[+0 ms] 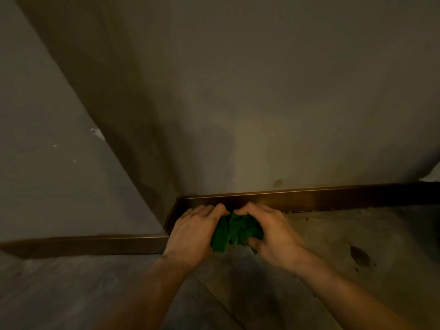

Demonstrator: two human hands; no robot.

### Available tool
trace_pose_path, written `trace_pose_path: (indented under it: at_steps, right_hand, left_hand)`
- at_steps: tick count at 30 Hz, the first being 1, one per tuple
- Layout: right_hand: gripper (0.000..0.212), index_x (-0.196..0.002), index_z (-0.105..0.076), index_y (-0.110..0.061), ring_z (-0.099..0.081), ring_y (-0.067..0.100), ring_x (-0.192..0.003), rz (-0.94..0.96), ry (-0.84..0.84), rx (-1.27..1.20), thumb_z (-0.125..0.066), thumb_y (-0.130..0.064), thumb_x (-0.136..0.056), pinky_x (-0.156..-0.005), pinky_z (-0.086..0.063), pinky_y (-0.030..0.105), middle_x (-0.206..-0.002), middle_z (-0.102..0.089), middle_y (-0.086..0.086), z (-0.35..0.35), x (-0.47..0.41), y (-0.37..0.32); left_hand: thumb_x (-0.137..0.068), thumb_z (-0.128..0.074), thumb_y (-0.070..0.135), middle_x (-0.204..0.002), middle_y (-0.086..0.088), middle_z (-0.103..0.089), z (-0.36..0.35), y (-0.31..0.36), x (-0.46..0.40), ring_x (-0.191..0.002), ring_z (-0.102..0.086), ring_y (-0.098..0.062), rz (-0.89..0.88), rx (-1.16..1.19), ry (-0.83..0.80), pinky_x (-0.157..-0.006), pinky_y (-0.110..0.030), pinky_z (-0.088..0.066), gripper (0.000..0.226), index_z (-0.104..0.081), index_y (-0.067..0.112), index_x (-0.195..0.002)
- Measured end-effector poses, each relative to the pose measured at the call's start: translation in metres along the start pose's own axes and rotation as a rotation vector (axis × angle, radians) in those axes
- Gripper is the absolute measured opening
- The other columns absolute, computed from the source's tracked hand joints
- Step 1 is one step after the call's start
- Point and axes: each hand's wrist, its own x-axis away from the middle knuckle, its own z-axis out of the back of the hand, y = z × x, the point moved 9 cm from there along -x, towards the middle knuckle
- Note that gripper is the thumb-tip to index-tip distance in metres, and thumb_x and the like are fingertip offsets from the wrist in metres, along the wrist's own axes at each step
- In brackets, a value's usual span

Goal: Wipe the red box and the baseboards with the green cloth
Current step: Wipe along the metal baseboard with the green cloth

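Observation:
A crumpled green cloth [234, 233] is bunched between both hands, low against the dark brown baseboard [333, 198] of the far wall. My left hand [192, 234] grips its left side, fingers curled over the top. My right hand [273, 231] clasps its right side, thumb underneath. A second stretch of baseboard [83, 245] runs along the nearer wall on the left and meets the first at a jutting corner beside my left hand. No red box is in view.
Grey walls [262, 103] rise above the baseboards, with chipped paint on the left wall [97, 134]. The grey floor [345, 234] on the right carries specks of dirt and a dark stain [360, 255]. Lighting is dim.

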Motion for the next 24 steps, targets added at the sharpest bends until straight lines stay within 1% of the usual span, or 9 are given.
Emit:
trace_pose_path:
  at_steps: [4, 7, 9, 13, 15, 18, 22, 24]
  right_hand:
    - [0.062, -0.124, -0.055, -0.035, -0.059, 0.014, -0.108, 0.011, -0.032, 0.04, -0.078, -0.005, -0.074, -0.091, -0.053, 0.038, -0.12, -0.056, -0.008, -0.001, -0.004, 0.006]
    - [0.065, -0.125, -0.048, -0.039, -0.059, 0.015, -0.106, 0.041, -0.038, 0.083, -0.076, -0.008, -0.076, -0.087, -0.054, 0.034, -0.122, -0.053, -0.01, -0.003, -0.006, 0.006]
    - [0.065, -0.125, -0.046, -0.04, -0.06, 0.017, -0.104, 0.065, -0.038, 0.115, -0.076, -0.01, -0.076, -0.086, -0.054, 0.035, -0.121, -0.053, -0.009, -0.004, -0.006, 0.002]
    - [0.063, -0.12, -0.044, -0.042, -0.061, 0.02, -0.103, 0.08, -0.047, 0.165, -0.075, -0.011, -0.075, -0.084, -0.054, 0.041, -0.12, -0.054, -0.01, 0.001, -0.011, -0.012]
    - [0.062, -0.118, -0.045, -0.043, -0.061, 0.019, -0.104, 0.1, -0.058, 0.192, -0.076, -0.013, -0.073, -0.083, -0.054, 0.039, -0.121, -0.056, -0.012, 0.002, -0.014, -0.026]
    - [0.06, -0.117, -0.044, -0.042, -0.061, 0.016, -0.102, 0.159, -0.102, 0.263, -0.073, -0.019, -0.07, -0.078, -0.051, 0.033, -0.118, -0.057, -0.014, -0.008, -0.019, -0.061]
    - [0.058, -0.115, -0.044, -0.041, -0.061, 0.014, -0.098, 0.182, -0.145, 0.307, -0.07, -0.024, -0.066, -0.077, -0.052, 0.034, -0.113, -0.058, -0.015, -0.015, -0.022, -0.106]
    - [0.056, -0.113, -0.045, -0.041, -0.061, 0.013, -0.094, 0.195, -0.15, 0.337, -0.068, -0.025, -0.065, -0.074, -0.052, 0.034, -0.11, -0.058, -0.015, -0.013, -0.023, -0.13]
  left_hand:
    - [-0.081, -0.07, 0.037, -0.106, 0.008, -0.064, 0.001, 0.006, -0.001, -0.1, -0.061, -0.018, 0.023, -0.053, -0.016, -0.081, -0.032, -0.043, 0.039, -0.045, 0.037, -0.111]
    - [-0.078, -0.072, 0.034, -0.101, 0.008, -0.064, 0.004, 0.007, -0.001, -0.093, -0.062, -0.019, 0.025, -0.116, -0.022, -0.073, -0.032, -0.044, 0.042, -0.044, 0.038, -0.109]
    - [-0.076, -0.074, 0.034, -0.098, 0.009, -0.064, 0.008, 0.007, -0.003, -0.089, -0.063, -0.02, 0.01, -0.151, -0.02, -0.07, -0.031, -0.043, 0.043, -0.044, 0.038, -0.107]
    - [-0.076, -0.074, 0.031, -0.108, 0.008, -0.066, 0.021, 0.003, -0.002, -0.097, -0.064, -0.019, -0.022, -0.147, -0.06, -0.076, -0.033, -0.05, 0.049, -0.048, 0.036, -0.116]
    - [-0.076, -0.072, 0.029, -0.113, 0.006, -0.065, 0.029, -0.005, 0.003, -0.103, -0.063, -0.022, -0.042, -0.131, -0.074, -0.079, -0.034, -0.05, 0.05, -0.048, 0.034, -0.121]
    - [-0.082, -0.066, 0.034, -0.116, 0.005, -0.062, 0.049, -0.024, 0.02, -0.107, -0.061, -0.022, -0.094, -0.124, -0.085, -0.08, -0.036, -0.049, 0.046, -0.043, 0.033, -0.122]
    - [-0.085, -0.064, 0.038, -0.118, 0.004, -0.061, 0.078, -0.042, 0.043, -0.108, -0.058, -0.023, -0.148, -0.116, -0.056, -0.082, -0.039, -0.05, 0.044, -0.042, 0.032, -0.122]
    - [-0.085, -0.066, 0.039, -0.118, 0.004, -0.061, 0.093, -0.049, 0.052, -0.109, -0.058, -0.023, -0.166, -0.102, -0.037, -0.085, -0.041, -0.051, 0.045, -0.04, 0.032, -0.121]
